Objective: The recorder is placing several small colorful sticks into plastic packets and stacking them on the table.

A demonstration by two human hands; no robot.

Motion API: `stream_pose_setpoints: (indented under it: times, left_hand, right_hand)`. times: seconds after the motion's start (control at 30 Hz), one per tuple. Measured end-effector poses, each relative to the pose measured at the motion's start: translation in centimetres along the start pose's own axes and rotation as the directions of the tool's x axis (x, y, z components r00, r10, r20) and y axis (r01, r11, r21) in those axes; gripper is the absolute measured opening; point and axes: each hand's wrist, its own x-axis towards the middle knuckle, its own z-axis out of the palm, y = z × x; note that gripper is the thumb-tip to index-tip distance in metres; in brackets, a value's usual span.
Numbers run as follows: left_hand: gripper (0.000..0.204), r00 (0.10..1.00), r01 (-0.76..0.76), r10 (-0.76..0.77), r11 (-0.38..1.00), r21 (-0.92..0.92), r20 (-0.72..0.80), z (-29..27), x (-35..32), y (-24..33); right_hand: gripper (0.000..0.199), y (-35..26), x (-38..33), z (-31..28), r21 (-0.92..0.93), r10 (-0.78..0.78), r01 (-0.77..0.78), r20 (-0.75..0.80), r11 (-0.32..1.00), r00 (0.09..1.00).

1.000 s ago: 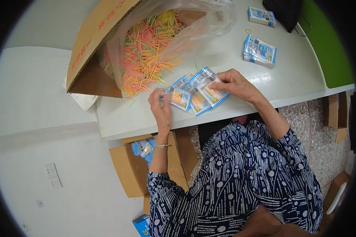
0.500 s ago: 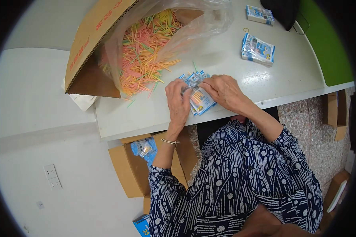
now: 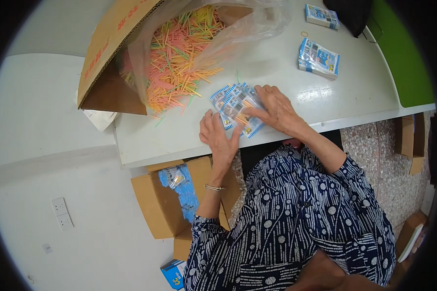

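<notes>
Several small clear packets [image 3: 234,103] with blue-and-white striped ends lie overlapping near the table's front edge. Pale orange sticks show inside them. My right hand [image 3: 280,115] grips them from the right, its thumb across the top packet and its fingers at the far right edge. On their near left side is my left hand [image 3: 220,141], fingers spread over the table and thumb tip close to the packets' lower edge. A loose green stick [image 3: 238,76] lies just beyond the packets.
A tipped cardboard box [image 3: 112,53] with a plastic liner [image 3: 257,31] spills many coloured sticks [image 3: 179,63] at the left. Two packet stacks [image 3: 319,59] [image 3: 322,17] and a rubber band [image 3: 304,34] lie at the right. Below the table, an open carton [image 3: 153,206] holds blue packets [image 3: 182,189].
My left hand has drawn back toward me and left off the packets, its fingers spreading. The packets are fanned out flatter, and my right hand has shifted slightly along their right side.
</notes>
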Motion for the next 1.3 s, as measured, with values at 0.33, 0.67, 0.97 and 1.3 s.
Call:
stream_pose_setpoints:
  times: [0.33,0.67,0.97,1.3]
  left_hand:
    - [0.06,0.981,0.167,-0.112,0.903,-0.395,0.158,0.3,1.4,4.3]
    - [0.057,0.843,0.538,-0.074,0.115,-0.835,0.533,-0.3,5.6,5.6]
    - [0.052,0.917,0.39,0.003,0.216,-0.895,0.4,0.9,5.0,5.3]
    - [0.083,0.939,-0.049,0.24,0.805,-0.592,0.248,1.4,6.0,3.4]
  right_hand:
    - [0.047,2.2,0.0,0.4,0.518,0.052,-0.04,-0.01,0.855,0.999]
    - [0.044,2.8,-0.7,-0.9,0.883,-0.003,-0.006,0.009,0.469,1.0]
    - [0.088,3.4,-0.1,-1.4,0.728,-0.036,0.076,-0.071,0.681,0.997]
    - [0.087,2.6,0.8,-4.7,0.678,-0.174,-0.034,0.237,0.734,0.956]
